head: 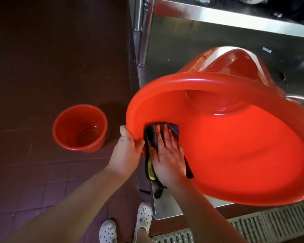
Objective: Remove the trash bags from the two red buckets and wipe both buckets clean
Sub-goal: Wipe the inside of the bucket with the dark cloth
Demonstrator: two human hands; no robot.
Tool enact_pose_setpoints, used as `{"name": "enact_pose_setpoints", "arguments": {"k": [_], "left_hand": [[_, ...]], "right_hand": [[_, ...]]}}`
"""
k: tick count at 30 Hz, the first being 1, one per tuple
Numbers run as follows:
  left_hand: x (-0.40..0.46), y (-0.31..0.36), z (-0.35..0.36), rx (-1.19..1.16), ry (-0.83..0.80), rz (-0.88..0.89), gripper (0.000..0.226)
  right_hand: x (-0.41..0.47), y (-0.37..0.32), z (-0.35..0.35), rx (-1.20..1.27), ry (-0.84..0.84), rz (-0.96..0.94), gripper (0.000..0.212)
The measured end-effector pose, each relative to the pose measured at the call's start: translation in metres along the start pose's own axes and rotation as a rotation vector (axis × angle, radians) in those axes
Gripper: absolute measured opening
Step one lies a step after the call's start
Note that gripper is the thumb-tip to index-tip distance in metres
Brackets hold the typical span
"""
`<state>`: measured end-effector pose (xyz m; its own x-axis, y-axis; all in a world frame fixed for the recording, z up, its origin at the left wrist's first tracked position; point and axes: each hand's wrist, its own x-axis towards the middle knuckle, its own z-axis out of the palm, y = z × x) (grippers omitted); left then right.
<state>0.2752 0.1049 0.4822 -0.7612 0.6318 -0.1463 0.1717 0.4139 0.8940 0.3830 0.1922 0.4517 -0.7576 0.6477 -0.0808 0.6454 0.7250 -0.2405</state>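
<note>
A large red bucket [235,146] lies tilted on its side, mouth toward me, filling the right half of the view. My left hand [126,148] grips its rim at the near left edge. My right hand [168,155] presses a dark cloth [154,135] with a yellow underside flat against the inner wall just inside that rim. No bag is visible inside this bucket. A smaller red bucket [80,128] stands upright on the floor to the left, with no bag in it and a wet-looking bottom.
A stainless steel rack leg [142,32] and shelf [235,16] rise behind the big bucket. A metal floor drain grate [270,225] runs along the bottom right. My white perforated shoes [142,216] stand on dark red floor tiles [33,67].
</note>
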Motion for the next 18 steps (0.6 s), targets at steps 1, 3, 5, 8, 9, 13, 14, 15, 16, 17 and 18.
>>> {"name": "enact_pose_setpoints", "arguments": {"k": [1, 3, 5, 8, 9, 13, 14, 15, 16, 17, 18], "left_hand": [[0.000, 0.002, -0.004, 0.014, -0.005, 0.018, 0.029], [0.001, 0.007, -0.012, 0.048, -0.002, 0.046, 0.030], [0.000, 0.015, -0.020, 0.076, 0.000, 0.074, 0.030], [-0.002, 0.027, -0.035, 0.109, 0.007, 0.159, 0.027], [-0.001, 0.031, -0.040, 0.125, 0.021, 0.194, 0.027], [0.005, 0.040, -0.054, 0.194, 0.071, 0.323, 0.025], [0.005, 0.040, -0.054, 0.210, 0.062, 0.350, 0.024], [0.005, 0.040, -0.053, 0.226, 0.050, 0.380, 0.024], [0.005, 0.040, -0.052, 0.245, 0.043, 0.409, 0.024], [0.005, 0.039, -0.052, 0.262, 0.044, 0.433, 0.024], [0.006, 0.040, -0.052, 0.274, 0.052, 0.450, 0.023]], "right_hand": [[0.005, 0.004, -0.001, 0.005, -0.006, -0.007, 0.062], [0.019, 0.014, -0.004, -0.010, 0.000, 0.002, 0.061], [0.040, 0.029, -0.008, -0.016, -0.007, 0.058, 0.061], [0.072, 0.058, -0.018, -0.026, -0.054, 0.148, 0.060], [0.081, 0.067, -0.022, -0.037, -0.060, 0.163, 0.060], [0.103, 0.086, -0.028, -0.100, -0.050, 0.199, 0.060], [0.105, 0.086, -0.027, -0.112, -0.038, 0.213, 0.060], [0.105, 0.083, -0.025, -0.116, -0.033, 0.233, 0.060], [0.106, 0.079, -0.023, -0.113, -0.040, 0.255, 0.059], [0.105, 0.075, -0.022, -0.105, -0.052, 0.277, 0.060], [0.104, 0.069, -0.021, -0.089, -0.061, 0.296, 0.060]]}}
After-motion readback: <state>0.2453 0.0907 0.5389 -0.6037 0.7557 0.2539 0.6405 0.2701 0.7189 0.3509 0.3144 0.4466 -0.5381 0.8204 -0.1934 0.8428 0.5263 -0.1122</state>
